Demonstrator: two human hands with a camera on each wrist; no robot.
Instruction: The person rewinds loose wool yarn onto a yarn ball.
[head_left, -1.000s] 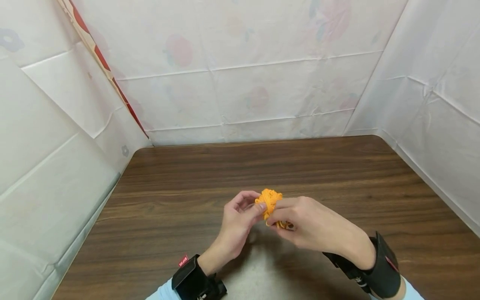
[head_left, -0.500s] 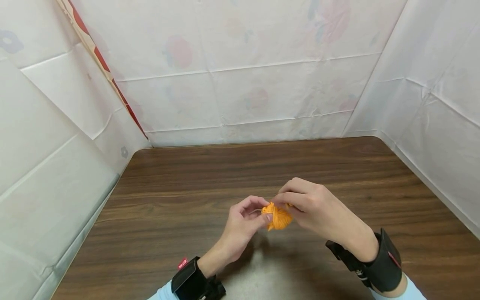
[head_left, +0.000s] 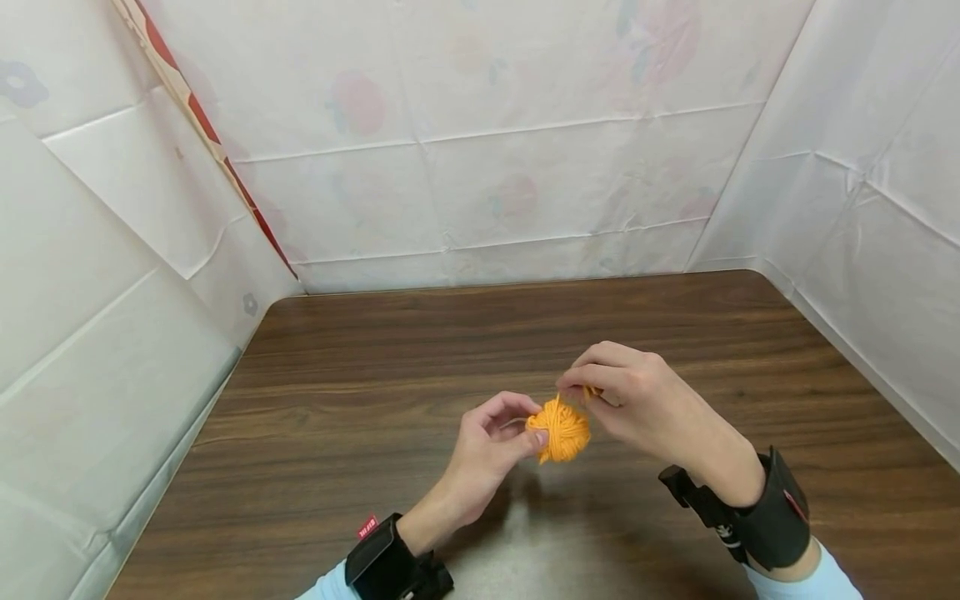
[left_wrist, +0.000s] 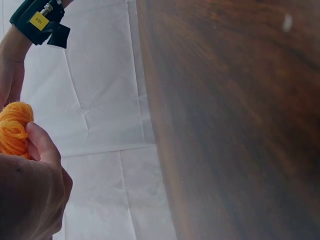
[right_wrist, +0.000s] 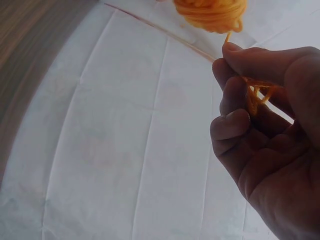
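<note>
A dark brown wood-grain worktop [head_left: 420,350] sits boxed in by creased white sheeting with faint flower prints [head_left: 480,167]. Nearest the camera, two forearms come up from the bottom edge, each with a pale blue sleeve and a black wrist strap. The left hand [head_left: 491,442] is raised off the worktop with its fingers curled inward, thumb and fingertips pinching a small round ball of orange yarn [head_left: 561,430] from its left side — the ball hangs in the air above the middle of the worktop. Just beside it, up and to the right, the right hand [head_left: 630,400] is arched with its knuckles up, forefinger and thumb nipping a short orange strand [right_wrist: 227,39] that runs from the ball; a little tangle of the same yarn lies inside its curled fingers. Farther back, a red-edged strip [head_left: 202,125] slants down the sheeting at the left corner.
</note>
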